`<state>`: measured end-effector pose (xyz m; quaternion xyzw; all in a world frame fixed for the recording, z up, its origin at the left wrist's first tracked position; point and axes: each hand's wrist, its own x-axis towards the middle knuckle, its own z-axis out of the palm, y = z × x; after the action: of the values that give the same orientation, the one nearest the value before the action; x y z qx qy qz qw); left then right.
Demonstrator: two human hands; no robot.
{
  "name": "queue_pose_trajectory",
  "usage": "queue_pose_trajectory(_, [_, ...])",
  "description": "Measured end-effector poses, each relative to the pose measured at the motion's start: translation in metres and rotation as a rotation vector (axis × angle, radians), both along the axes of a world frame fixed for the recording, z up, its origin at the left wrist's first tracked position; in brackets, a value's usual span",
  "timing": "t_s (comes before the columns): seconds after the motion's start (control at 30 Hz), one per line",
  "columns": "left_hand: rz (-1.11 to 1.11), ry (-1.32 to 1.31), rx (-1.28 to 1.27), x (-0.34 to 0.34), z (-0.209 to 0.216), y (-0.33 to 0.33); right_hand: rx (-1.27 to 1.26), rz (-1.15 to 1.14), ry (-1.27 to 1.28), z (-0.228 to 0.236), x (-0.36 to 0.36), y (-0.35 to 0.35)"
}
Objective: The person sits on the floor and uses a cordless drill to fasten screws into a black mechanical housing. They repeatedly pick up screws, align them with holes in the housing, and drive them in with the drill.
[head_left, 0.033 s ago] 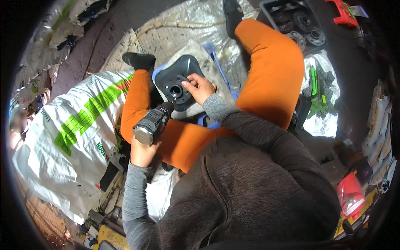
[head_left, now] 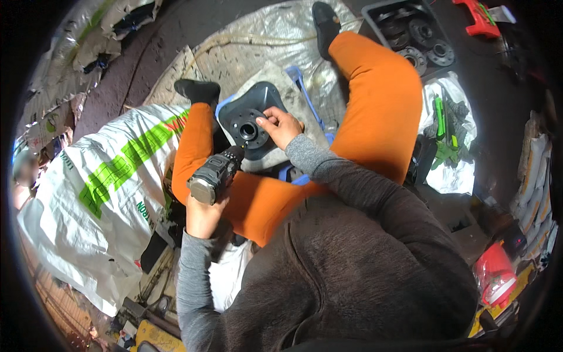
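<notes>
My left hand (head_left: 203, 218) is wrapped round the grip of a black cordless drill (head_left: 212, 178). The drill's front end points up and right, close to the lower rim of a round dark flange (head_left: 254, 139) with a central hole and smaller holes around it. That flange lies on a dark, square-cornered plate (head_left: 261, 95) with a raised edge. With thumb and fingers, my right hand (head_left: 282, 127) pinches the flange's right edge. Beneath the plate is a pale grey, worn pad (head_left: 305, 138) on a blue frame (head_left: 301, 84), between my legs. The exact contact at the drill's tip is too small to tell.
Several round metal flanges fill a dark bin (head_left: 375, 23) at the upper right. A large white sack (head_left: 64, 234) lies left. Green pieces (head_left: 447, 154) rest on white plastic at right. A red tool (head_left: 484, 23) and a red container (head_left: 494, 273) lie farther right.
The whole view has shifted slightly. Both hands, the drill and the flange keep almost the same places relative to one another.
</notes>
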<state>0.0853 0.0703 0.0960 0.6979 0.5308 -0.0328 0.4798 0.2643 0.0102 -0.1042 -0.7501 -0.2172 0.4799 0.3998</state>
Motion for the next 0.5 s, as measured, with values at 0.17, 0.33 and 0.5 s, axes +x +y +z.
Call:
queue_pose_trajectory(0.17, [-0.006, 0.012, 0.133, -0.024, 0.031, -0.04, -0.011, -0.046, 0.147, 0.004, 0.005, 0.006])
queue_pose_trajectory(0.33, [-0.347, -0.065, 0.287, -0.062, -0.001, -0.079, 0.617, -0.228, 0.039, 0.075, 0.051, -0.023])
queue_pose_trajectory(0.5, [0.025, 0.028, 0.026, -0.086, -0.062, -0.137, 0.608, -0.492, -0.437, 0.085, 0.234, -0.129])
